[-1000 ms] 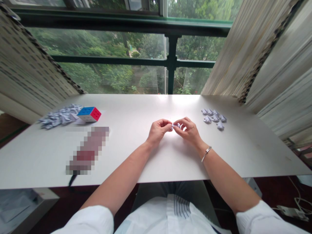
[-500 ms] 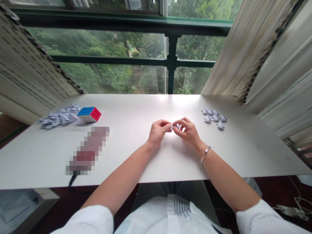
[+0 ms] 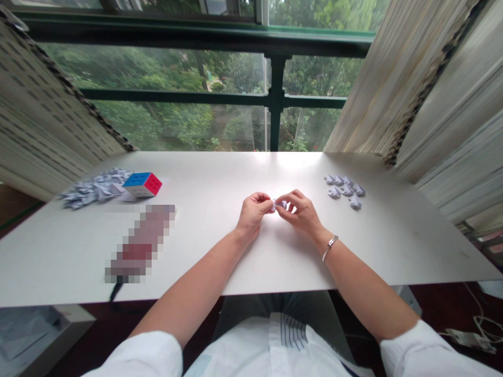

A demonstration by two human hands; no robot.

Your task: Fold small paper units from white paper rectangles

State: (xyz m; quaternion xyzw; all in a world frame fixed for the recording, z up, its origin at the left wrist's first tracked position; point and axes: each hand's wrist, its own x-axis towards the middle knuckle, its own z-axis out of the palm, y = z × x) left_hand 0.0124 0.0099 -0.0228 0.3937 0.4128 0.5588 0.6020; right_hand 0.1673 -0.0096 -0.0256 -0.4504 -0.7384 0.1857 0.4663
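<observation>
Over the middle of the white table (image 3: 204, 262), my left hand (image 3: 254, 212) and my right hand (image 3: 301, 209) meet around a small folded paper piece (image 3: 283, 204). Both hands pinch it between thumb and fingers, and my fingertips hide much of it. To the right lies a group of several similar folded paper pieces (image 3: 346, 189). A heap of folded white paper pieces (image 3: 94, 188) lies at the far left, away from both hands.
A puzzle cube (image 3: 143, 184) with blue, red and white sides stands beside the heap, on a flat sheet of paper. Nearer me at left is a blurred-out object (image 3: 141, 243) with a black strap (image 3: 116, 290). Curtains (image 3: 365, 78) frame the window behind the table.
My fingers have shifted very slightly on the paper piece, with the right fingertips a little closer to the left ones. Everything else on the table stays in place.
</observation>
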